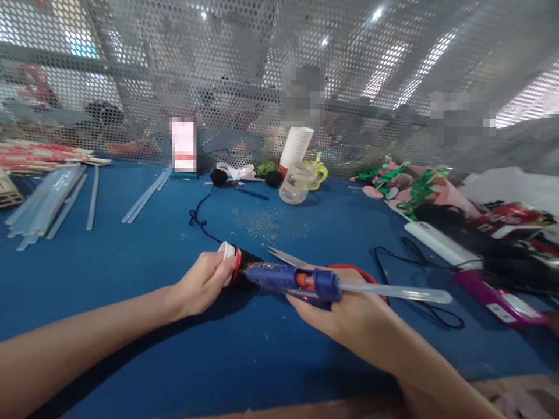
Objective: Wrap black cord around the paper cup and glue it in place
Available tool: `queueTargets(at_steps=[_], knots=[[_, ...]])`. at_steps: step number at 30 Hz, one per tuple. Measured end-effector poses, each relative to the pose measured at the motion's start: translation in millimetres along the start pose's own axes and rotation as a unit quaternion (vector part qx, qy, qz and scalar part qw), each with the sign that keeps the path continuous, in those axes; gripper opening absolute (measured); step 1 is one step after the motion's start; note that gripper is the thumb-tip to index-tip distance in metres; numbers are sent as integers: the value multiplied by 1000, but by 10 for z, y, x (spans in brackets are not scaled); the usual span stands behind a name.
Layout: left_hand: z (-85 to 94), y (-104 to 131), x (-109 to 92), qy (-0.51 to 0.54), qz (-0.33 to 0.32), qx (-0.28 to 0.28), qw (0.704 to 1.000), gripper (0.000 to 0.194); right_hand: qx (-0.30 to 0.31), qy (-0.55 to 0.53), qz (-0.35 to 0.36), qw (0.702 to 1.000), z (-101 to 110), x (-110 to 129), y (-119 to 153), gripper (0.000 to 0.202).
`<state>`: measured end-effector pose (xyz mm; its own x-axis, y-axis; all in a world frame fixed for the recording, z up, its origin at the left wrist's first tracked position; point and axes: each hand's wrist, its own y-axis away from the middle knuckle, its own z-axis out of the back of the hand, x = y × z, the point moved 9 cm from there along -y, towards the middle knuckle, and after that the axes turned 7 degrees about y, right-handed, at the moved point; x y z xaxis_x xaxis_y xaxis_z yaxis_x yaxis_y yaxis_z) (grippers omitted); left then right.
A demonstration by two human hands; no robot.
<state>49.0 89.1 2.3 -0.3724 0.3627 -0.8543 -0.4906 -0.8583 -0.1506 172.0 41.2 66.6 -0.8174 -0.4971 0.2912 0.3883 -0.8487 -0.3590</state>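
My left hand (204,283) is closed around the white rim of a paper cup (227,251), which lies on its side with its base toward the right. Black yarn (248,259) wraps the cup beyond a red band. A blue hot glue gun (279,276) is gripped in my right hand (349,308), its nozzle at the wrapped side of the cup; I cannot tell whether it touches. A clear glue stick (402,292) juts from the gun's back. Scissors (286,256) with red handles lie behind the gun, partly hidden by my right hand.
A black yarn ball (219,177) trails a strand to the cup. Behind stand a clear jar (294,186) and stacked white cups (297,145). Glue sticks (52,201) lie left. A power strip (498,297) and black cable (393,253) are right. Perforated metal mesh (144,87) borders the back.
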Motion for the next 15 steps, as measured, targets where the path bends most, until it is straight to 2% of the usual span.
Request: queueTargets(at_steps=[7, 11, 15], knots=[[-24, 4, -70, -32, -43, 10, 999, 34, 38, 3, -34, 999, -95, -137, -45, 11], [-35, 27, -104, -57, -74, 14, 996, 33, 38, 32, -40, 998, -119, -180, -78, 16], [-41, 25, -115, -65, -77, 18, 995, 32, 25, 47, -30, 998, -109, -171, -84, 20]])
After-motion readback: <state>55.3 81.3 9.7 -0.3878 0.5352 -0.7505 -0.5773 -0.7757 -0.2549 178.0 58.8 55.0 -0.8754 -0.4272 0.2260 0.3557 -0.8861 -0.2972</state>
